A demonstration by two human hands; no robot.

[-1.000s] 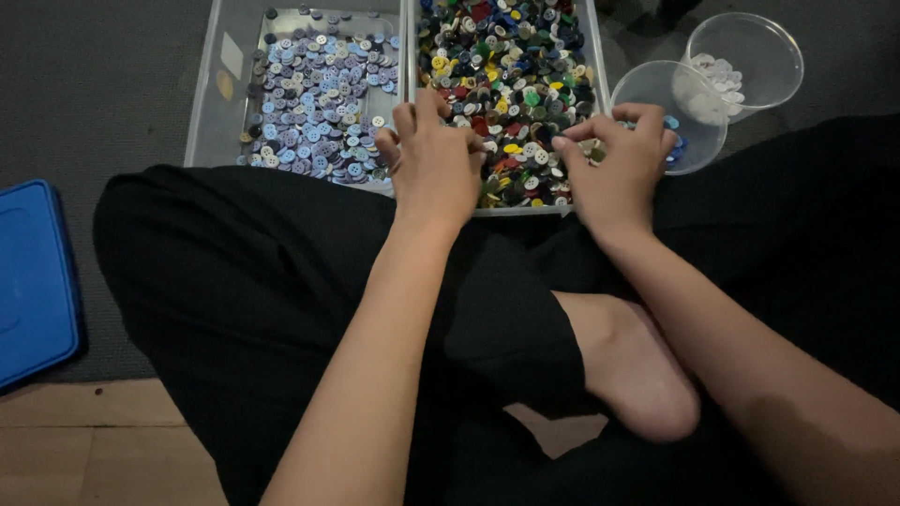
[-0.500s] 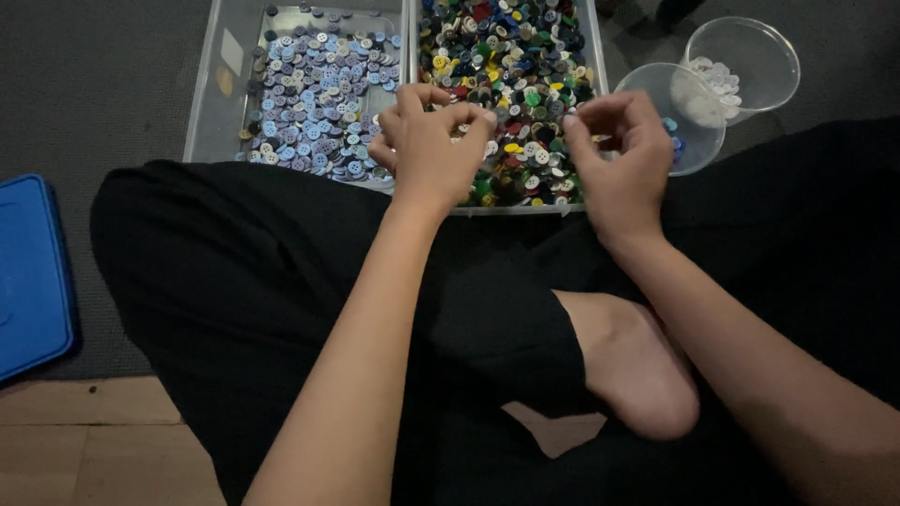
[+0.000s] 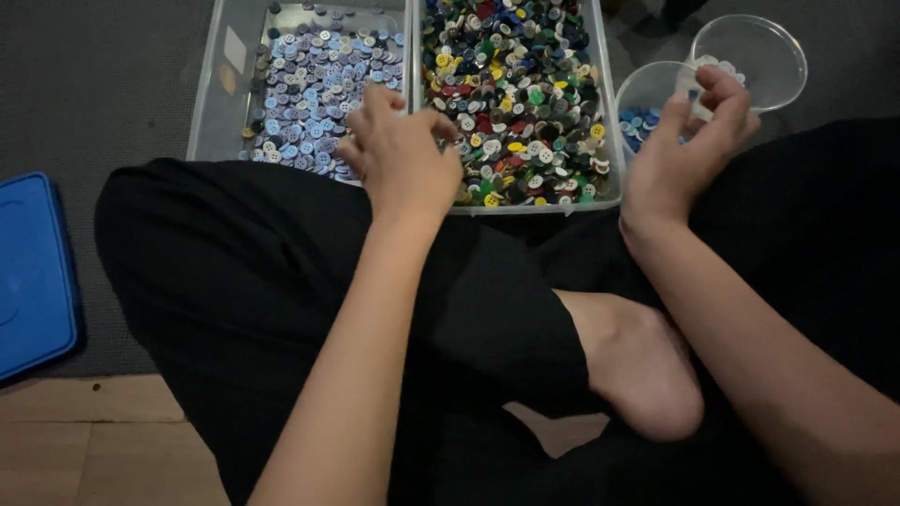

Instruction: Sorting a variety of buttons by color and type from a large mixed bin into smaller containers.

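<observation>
From the head camera I look down over my crossed legs in black trousers point(image 3: 281, 281), one bare foot point(image 3: 637, 375) at five o'clock; my left hand point(image 3: 403, 159) sits near the centre, knuckles up, fingers curled loosely over the divider of the clear plastic tray point(image 3: 211, 103), its fingertips at the edge of the mixed-colour buttons point(image 3: 516, 94); whether it pinches a button I cannot tell, since the fingertips are hidden behind the hand; the tray's left compartment, at eleven o'clock, holds pale blue and lilac buttons point(image 3: 309, 84), the right compartment at twelve o'clock holds the mixed heap; my right hand point(image 3: 689, 141) is raised at two o'clock, thumb and forefinger pinched together just above the nearer clear cup point(image 3: 642, 94), which has blue buttons in its bottom; what the pinch holds is too small to make out; a second clear cup point(image 3: 750, 56) stands just behind, touching the first; a blue lid point(image 3: 33, 272) lies on the grey floor mat point(image 3: 94, 84) at nine o'clock.
</observation>
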